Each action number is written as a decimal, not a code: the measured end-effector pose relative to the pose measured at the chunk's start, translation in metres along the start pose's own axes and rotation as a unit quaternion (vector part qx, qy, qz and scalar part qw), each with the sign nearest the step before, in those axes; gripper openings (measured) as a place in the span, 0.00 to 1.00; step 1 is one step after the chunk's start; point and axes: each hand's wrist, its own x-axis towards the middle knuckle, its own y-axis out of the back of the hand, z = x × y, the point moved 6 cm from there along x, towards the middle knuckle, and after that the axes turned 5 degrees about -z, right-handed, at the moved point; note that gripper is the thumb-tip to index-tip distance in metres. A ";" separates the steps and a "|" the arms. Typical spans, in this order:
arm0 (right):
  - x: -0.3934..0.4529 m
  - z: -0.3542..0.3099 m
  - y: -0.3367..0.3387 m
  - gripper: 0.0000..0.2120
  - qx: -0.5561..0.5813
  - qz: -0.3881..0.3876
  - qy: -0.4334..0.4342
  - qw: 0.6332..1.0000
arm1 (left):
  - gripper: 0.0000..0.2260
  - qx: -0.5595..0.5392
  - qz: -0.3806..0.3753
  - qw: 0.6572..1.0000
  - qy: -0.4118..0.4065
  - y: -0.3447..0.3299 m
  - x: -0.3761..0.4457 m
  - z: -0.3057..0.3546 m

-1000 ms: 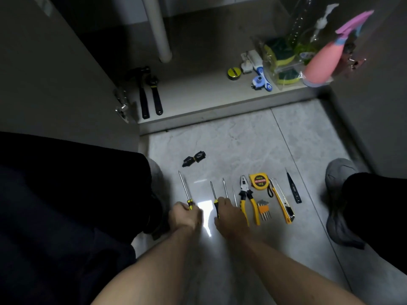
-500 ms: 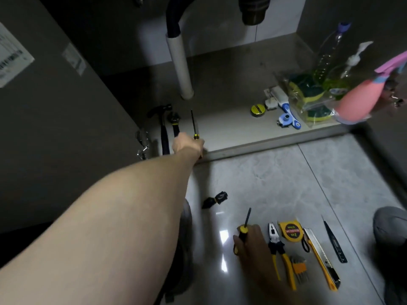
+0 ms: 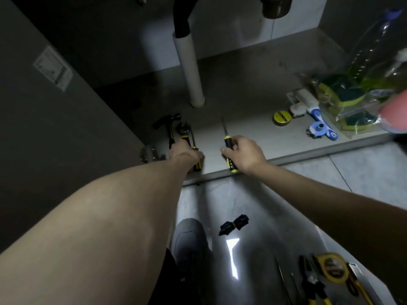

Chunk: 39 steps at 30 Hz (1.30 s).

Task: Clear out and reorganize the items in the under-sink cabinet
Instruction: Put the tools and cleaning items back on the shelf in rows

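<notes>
My left hand (image 3: 184, 151) reaches onto the cabinet floor (image 3: 253, 133) at its front left and holds a black-and-yellow screwdriver (image 3: 196, 159) lying beside a wrench (image 3: 184, 130) and a hammer (image 3: 169, 126). My right hand (image 3: 246, 155) grips the handle of a second black-and-yellow screwdriver (image 3: 228, 150), its shaft pointing toward the back of the cabinet. It hovers just over the cabinet's front edge.
A white drain pipe (image 3: 190, 69) stands behind the hands. At the cabinet's right are a tape roll (image 3: 281, 117), a blue fitting (image 3: 320, 127), bagged sponges (image 3: 343, 93) and bottles. On the tiled floor lie a black clip (image 3: 234, 224), pliers (image 3: 312, 282) and a tape measure (image 3: 333, 269).
My left hand carried its screwdriver from the floor tiles into the cabinet and lowered it beside the wrench. My right hand lifted the other screwdriver from the tiles up to the cabinet edge.
</notes>
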 end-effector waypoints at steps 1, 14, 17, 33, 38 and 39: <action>0.013 -0.004 -0.004 0.16 -0.006 -0.004 0.001 1.000 | 0.22 -0.003 0.006 1.000 0.001 -0.002 0.001 -0.002; 0.031 -0.020 -0.036 0.12 -0.019 -0.003 0.053 0.998 | 0.12 -0.124 0.009 0.992 0.010 -0.008 0.002 -0.018; 0.032 -0.021 -0.045 0.11 0.006 0.002 0.070 0.998 | 0.12 -0.163 0.014 0.987 0.007 -0.009 0.002 -0.022; -0.090 0.061 -0.018 0.10 0.140 0.094 -0.009 0.986 | 0.10 -0.101 0.117 0.988 -0.012 -0.004 -0.076 -0.004; -0.206 0.141 -0.024 0.10 0.078 0.043 -0.097 0.991 | 0.07 -0.130 -0.038 0.987 -0.089 -0.094 -0.166 0.010; -0.229 0.154 -0.026 0.10 0.053 0.019 -0.110 0.992 | 0.09 -0.104 -0.116 0.983 -0.097 -0.119 -0.182 0.007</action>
